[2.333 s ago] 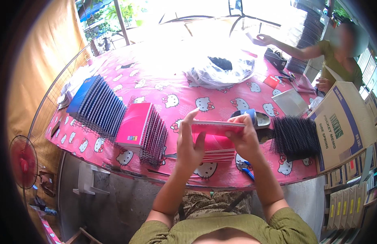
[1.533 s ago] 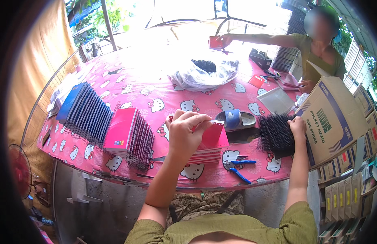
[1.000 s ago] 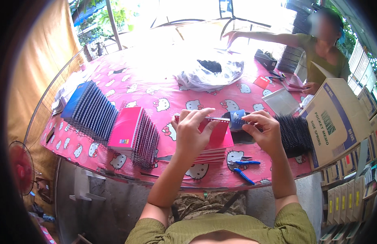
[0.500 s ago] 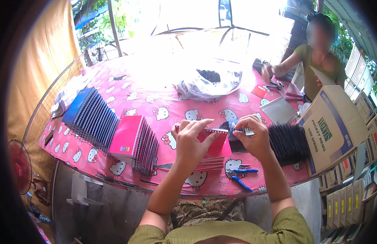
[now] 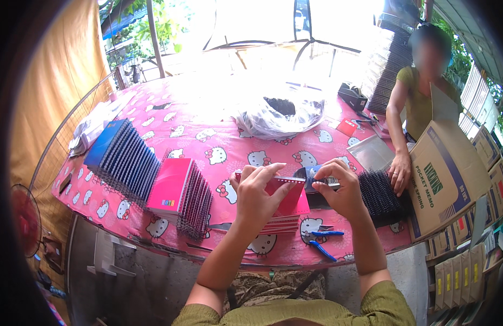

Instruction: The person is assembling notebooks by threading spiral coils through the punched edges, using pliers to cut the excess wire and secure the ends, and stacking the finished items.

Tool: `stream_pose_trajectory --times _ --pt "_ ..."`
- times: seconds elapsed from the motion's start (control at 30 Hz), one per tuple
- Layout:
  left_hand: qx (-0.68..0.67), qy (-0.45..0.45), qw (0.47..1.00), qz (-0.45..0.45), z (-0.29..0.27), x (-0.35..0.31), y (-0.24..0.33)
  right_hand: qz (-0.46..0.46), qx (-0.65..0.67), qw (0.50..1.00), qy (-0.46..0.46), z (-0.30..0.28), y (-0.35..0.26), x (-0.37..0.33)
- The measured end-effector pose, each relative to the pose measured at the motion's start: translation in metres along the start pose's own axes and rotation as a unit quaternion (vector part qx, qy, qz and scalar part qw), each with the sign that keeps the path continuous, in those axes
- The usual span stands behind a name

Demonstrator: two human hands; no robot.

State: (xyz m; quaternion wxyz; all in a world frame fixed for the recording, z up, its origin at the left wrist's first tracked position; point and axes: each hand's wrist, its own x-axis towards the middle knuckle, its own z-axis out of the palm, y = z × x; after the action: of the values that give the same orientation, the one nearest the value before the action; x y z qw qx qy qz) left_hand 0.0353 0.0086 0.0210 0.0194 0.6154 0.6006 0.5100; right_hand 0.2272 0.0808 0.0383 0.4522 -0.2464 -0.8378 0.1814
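My left hand (image 5: 258, 198) grips a pink notebook (image 5: 295, 205), tilted up, with a row of punched holes along its upper edge. Beside that edge's right end, my right hand (image 5: 340, 187) is closed in a pinch; whatever sits between its fingertips is too small to make out. Below the notebook lies a pile of pink covers and pages (image 5: 281, 225). Blue-handled pliers (image 5: 321, 250) rest on the table, nearer to my right forearm. A heap of black spiral coils (image 5: 379, 198) lies to the right of my right hand.
Stacks of spiral-bound pink notebooks (image 5: 171, 185) and blue notebooks (image 5: 107, 142) stand at left. A plastic bag (image 5: 257, 126) with black coils lies farther back. At right, a co-worker's hand (image 5: 400, 173) reaches beside a cardboard box (image 5: 450, 179). The pink patterned tablecloth (image 5: 197, 155) covers the table.
The co-worker's arm has come down from the back of the table to the coil heap beside the box. My hands hold nearly the same place, the notebook still gripped.
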Motion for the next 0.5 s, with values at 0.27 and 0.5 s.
stream_pose_trajectory --times 0.27,0.5 --pt "0.004 0.012 1.000 0.010 -0.001 -0.001 0.000 0.109 0.006 0.991 -0.080 0.002 -0.018 -0.003" --pt "0.000 0.010 1.000 0.016 0.000 -0.002 -0.002 0.021 -0.025 0.996 -0.083 0.009 -0.017 0.008"
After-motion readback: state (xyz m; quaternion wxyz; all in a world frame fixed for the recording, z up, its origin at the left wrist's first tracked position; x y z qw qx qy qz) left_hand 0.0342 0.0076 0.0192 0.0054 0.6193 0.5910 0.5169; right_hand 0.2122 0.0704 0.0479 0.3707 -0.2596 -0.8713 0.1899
